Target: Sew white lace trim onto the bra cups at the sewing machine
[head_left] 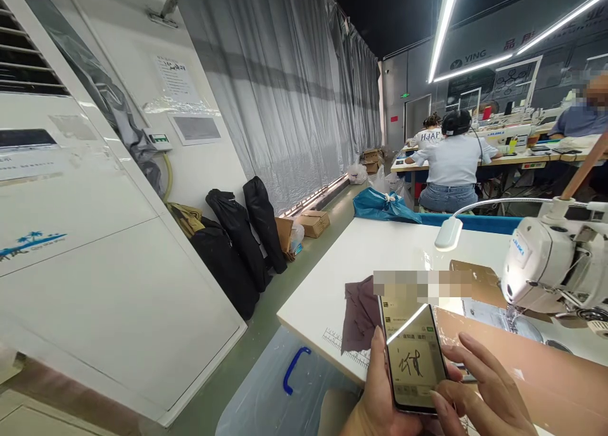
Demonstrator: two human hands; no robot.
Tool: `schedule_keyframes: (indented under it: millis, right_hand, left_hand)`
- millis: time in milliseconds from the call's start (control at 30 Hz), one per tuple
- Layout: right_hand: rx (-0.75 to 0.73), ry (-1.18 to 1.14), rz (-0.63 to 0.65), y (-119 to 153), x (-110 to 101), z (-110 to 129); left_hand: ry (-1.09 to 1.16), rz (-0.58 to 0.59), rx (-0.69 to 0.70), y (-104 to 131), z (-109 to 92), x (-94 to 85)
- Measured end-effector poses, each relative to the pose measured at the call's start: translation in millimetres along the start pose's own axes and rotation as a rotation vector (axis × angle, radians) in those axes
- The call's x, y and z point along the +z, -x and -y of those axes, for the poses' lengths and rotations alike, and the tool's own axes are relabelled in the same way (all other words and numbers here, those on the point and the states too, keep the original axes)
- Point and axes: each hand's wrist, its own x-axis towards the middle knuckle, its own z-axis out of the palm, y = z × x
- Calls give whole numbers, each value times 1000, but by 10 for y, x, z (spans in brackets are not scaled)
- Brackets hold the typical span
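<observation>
A smartphone lies in my left hand, its lit screen toward me with a dark handwritten character in the lower half. My left thumb runs along the phone's left edge, and fingertips show at its right edge. My right hand is beside the phone's lower right corner, fingers apart and holding nothing. One right fingertip is over the screen's edge; whether it touches the glass I cannot tell. Behind the phone, a piece of dark purple fabric rests on the white sewing table, partly hidden by it.
A JUKI sewing machine and a lamp head stand at right. A blue bag sits beyond the table. Below its left edge is a clear bin with a blue handle. Black bags lean by the wall. Other people sit farther back.
</observation>
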Motion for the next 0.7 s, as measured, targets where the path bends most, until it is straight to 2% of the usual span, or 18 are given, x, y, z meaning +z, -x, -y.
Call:
schedule_keyframes:
  millis: [167, 400, 700]
  right_hand:
    - [7, 8, -20, 4, 30, 0]
    - [-12, 2, -32, 5, 61, -6]
    - [-11, 41, 2, -116, 37, 82]
  left_hand:
    - [-21, 11, -8, -7, 2, 10]
    - [-52, 47, 20, -16, -27, 143]
    - [-74, 76, 49, 10, -23, 102]
